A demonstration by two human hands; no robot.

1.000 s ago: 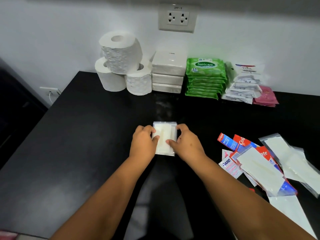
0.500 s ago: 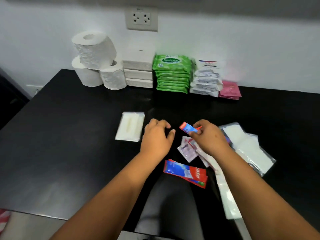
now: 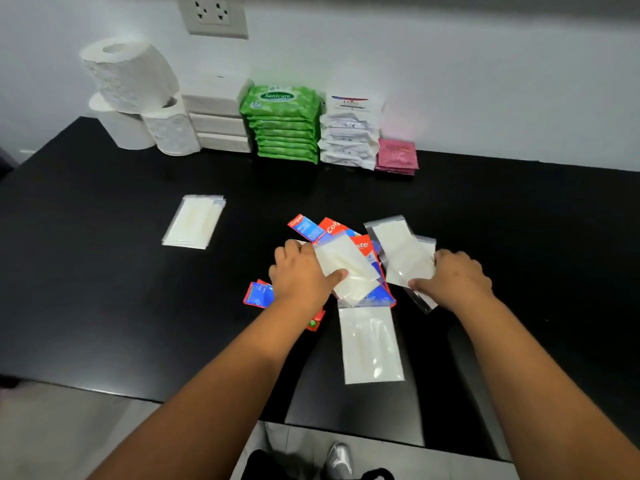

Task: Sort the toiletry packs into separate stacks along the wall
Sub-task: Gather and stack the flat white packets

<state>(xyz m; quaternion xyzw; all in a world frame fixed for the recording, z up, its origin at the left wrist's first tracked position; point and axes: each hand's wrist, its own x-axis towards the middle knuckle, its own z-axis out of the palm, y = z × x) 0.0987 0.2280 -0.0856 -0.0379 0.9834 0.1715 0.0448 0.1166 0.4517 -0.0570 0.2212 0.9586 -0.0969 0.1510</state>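
A loose pile lies mid-table: red and blue Colgate sachets point(image 3: 306, 227) with clear white packs on top. My left hand point(image 3: 300, 277) grips one clear white pack point(image 3: 349, 271) over the pile, thumb pressed on its face. My right hand point(image 3: 457, 282) holds a second clear white pack point(image 3: 398, 252) by its right edge. Another clear pack point(image 3: 372, 344) lies flat just in front of the pile. A small stack of the same clear packs point(image 3: 194, 221) sits apart at the left. One Colgate sachet point(image 3: 258, 294) pokes out under my left wrist.
Along the wall stand toilet rolls point(image 3: 131, 74), white tissue boxes point(image 3: 216, 123), green Sanicare wipes point(image 3: 282, 124), white Dove packs point(image 3: 349, 133) and pink sachets point(image 3: 396, 155). The black table point(image 3: 104, 289) ends close to my body; a wall socket point(image 3: 213, 13) is above.
Both hands left the stack of clear packs at the left and moved right to the pile. The right hand dropped a Colgate sachet; each hand now holds a clear white pack.
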